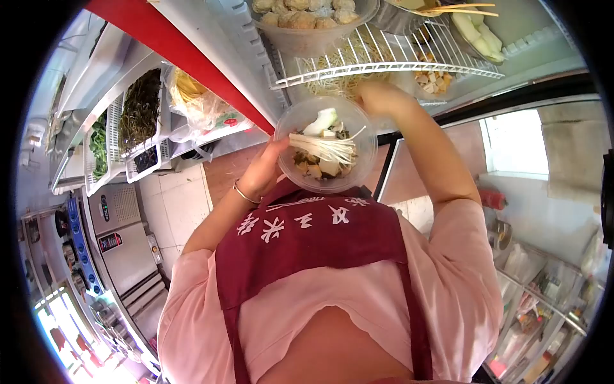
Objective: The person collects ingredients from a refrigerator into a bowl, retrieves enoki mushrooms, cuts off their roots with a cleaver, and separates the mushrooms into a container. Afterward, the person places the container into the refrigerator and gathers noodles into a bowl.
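A clear round plastic bowl (pixel 366 160) is held against my apron by my left hand (pixel 265 168), whose fingers close on its left rim. Inside the bowl lie a bundle of white enoki mushrooms (pixel 326 148), a pale green-white piece (pixel 322 121) and brown chunks (pixel 311 168). My right hand (pixel 382 99) reaches into the refrigerated case, next to a heap of bean sprouts (pixel 339 80) under the wire shelf (pixel 390 66). The fingers of that hand are blurred and partly hidden, so what they hold does not show.
On the wire shelf stand a tub of round, pale-brown pieces (pixel 300 35), a metal pot (pixel 396 19) and a bowl of pale green slices (pixel 476 35). Cubed pieces (pixel 433 82) lie below. White baskets of greens (pixel 99 144) are at left; the door frame (pixel 384 169) is at right.
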{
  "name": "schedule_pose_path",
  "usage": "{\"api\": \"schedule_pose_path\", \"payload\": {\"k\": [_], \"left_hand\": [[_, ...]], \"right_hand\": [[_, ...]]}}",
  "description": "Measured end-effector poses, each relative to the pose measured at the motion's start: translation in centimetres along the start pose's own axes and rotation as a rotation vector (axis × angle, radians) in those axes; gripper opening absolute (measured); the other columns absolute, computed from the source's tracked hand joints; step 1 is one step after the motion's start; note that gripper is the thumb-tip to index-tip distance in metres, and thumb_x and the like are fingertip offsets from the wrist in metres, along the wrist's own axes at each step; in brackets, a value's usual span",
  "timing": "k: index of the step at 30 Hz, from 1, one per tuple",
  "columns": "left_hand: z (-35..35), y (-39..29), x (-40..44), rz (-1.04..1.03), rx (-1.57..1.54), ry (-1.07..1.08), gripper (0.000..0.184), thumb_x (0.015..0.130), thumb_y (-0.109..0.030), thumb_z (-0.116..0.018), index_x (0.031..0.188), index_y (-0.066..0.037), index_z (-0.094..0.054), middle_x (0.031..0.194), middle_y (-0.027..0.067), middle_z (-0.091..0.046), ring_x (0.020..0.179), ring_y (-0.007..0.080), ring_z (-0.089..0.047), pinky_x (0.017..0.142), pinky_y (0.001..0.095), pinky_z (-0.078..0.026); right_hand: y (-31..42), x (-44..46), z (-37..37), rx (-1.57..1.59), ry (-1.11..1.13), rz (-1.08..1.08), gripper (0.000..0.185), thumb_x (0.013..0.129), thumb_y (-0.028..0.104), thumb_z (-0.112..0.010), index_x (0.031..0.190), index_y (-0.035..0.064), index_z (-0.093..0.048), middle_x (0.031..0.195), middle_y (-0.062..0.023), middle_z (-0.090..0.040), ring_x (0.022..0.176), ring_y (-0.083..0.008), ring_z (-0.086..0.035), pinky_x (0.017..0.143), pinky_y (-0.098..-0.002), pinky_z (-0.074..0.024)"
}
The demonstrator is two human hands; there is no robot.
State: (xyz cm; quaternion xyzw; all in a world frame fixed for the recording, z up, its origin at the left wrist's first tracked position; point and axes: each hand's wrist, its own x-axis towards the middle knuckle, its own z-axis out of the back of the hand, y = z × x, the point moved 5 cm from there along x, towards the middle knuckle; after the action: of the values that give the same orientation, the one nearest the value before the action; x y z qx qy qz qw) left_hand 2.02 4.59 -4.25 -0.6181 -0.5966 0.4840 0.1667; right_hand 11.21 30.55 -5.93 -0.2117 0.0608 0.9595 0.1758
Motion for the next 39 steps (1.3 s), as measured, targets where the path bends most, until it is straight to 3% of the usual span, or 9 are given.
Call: {"api": "schedule_pose_path", "payload": {"k": [3,6,17,21,29,31,32,33,39], "left_hand": [[-0.4,-0.2,0.1,-0.058,-0.017,-0.020,0.053,0.093,-0.031,-0.041,0.138,-0.005,-0.033,0.136,0.0093,-0.042,0.123,0.0231,-0.043,0.100,0.0387,-0.039],[-0.5,0.0,0.2,-0.012,-0.051,-0.036,0.054,0.093,-0.032,-0.041,0.138,-0.005,-0.032,0.137,0.0096,-0.041,0.125,0.0233,-0.042,0.103,0.0385,-0.036],[-1.2,-0.4,0.8,-0.098,-0.056,-0.072,0.053,0.093,-0.031,-0.041,0.137,-0.002,-0.033,0.134,0.0114,-0.044,0.122,0.0232,-0.045,0.101,0.0380,-0.038],[-1.1,-0.3,1.4,-0.107,-0.074,-0.088,0.052,0.094,-0.031,-0.041,0.136,-0.002,-0.034,0.133,0.0114,-0.045,0.121,0.0229,-0.046,0.100,0.0375,-0.039],[-1.6,0.0,3.1,-0.040,-0.049,-0.089,0.046,0.094,-0.032,-0.041,0.128,-0.001,-0.043,0.125,0.0111,-0.052,0.114,0.0217,-0.051,0.094,0.0384,-0.044],[-1.4,0.5,4.0,-0.032,-0.046,-0.073,0.050,0.092,-0.035,-0.045,0.129,-0.002,-0.041,0.123,0.0115,-0.052,0.112,0.0215,-0.052,0.092,0.0372,-0.045],[-1.7,0.4,4.4,-0.028,-0.042,-0.057,0.053,0.090,-0.038,-0.049,0.129,-0.003,-0.040,0.121,0.0118,-0.052,0.110,0.0213,-0.052,0.089,0.0361,-0.046],[-2.1,0.1,4.7,-0.027,-0.040,-0.051,0.053,0.090,-0.038,-0.049,0.129,-0.003,-0.040,0.121,0.0118,-0.052,0.110,0.0213,-0.052,0.089,0.0361,-0.046],[-4.5,-1.3,6.9,0.112,0.053,-0.146,0.054,0.087,-0.048,-0.050,0.121,-0.006,-0.051,0.109,0.0080,-0.059,0.090,0.0183,-0.057,0.074,0.0318,-0.048]], "right_hand": [[-0.3,1.8,3.8,0.322,-0.347,-0.057,0.042,0.082,0.027,-0.062,0.114,-0.0003,-0.056,0.108,-0.0255,-0.059,0.101,-0.0380,-0.057,0.086,-0.0440,-0.0455],[-2.0,6.5,1.7,0.246,-0.616,-0.057,0.052,0.087,0.037,-0.057,0.125,0.0033,-0.047,0.125,-0.0242,-0.050,0.115,-0.0397,-0.048,0.096,-0.0455,-0.0393],[-3.5,12.1,-3.4,0.281,-0.544,-0.187,0.051,0.091,0.040,-0.048,0.132,0.0098,-0.040,0.133,-0.0227,-0.042,0.123,-0.0394,-0.040,0.103,-0.0466,-0.0326],[-1.1,8.7,-0.9,-0.035,-0.481,-0.116,0.048,0.093,0.046,-0.037,0.132,0.0186,-0.042,0.137,-0.0200,-0.039,0.125,-0.0389,-0.037,0.103,-0.0487,-0.0313],[-3.5,7.4,1.9,0.585,-0.599,0.096,0.034,0.089,0.030,-0.051,0.117,0.0134,-0.058,0.105,-0.0215,-0.062,0.099,-0.0339,-0.059,0.087,-0.0424,-0.0461],[-5.0,6.6,2.4,0.671,-0.559,-0.096,0.034,0.083,0.022,-0.058,0.116,0.0123,-0.058,0.103,-0.0221,-0.062,0.095,-0.0354,-0.060,0.084,-0.0413,-0.0474],[-3.9,4.3,4.8,0.457,-0.688,-0.062,0.041,0.076,0.013,-0.063,0.116,0.0081,-0.058,0.081,-0.0202,-0.064,0.077,-0.0291,-0.063,0.070,-0.0404,-0.0501],[-4.9,4.0,5.0,0.460,-0.626,-0.075,0.040,0.076,0.022,-0.062,0.114,0.0114,-0.059,0.101,-0.0215,-0.062,0.096,-0.0359,-0.059,0.085,-0.0413,-0.0468],[-10.1,7.7,2.2,0.714,-0.769,-0.129,0.044,0.074,0.023,-0.064,0.116,0.0107,-0.059,0.099,-0.0204,-0.063,0.096,-0.0360,-0.059,0.085,-0.0423,-0.0467]]}}
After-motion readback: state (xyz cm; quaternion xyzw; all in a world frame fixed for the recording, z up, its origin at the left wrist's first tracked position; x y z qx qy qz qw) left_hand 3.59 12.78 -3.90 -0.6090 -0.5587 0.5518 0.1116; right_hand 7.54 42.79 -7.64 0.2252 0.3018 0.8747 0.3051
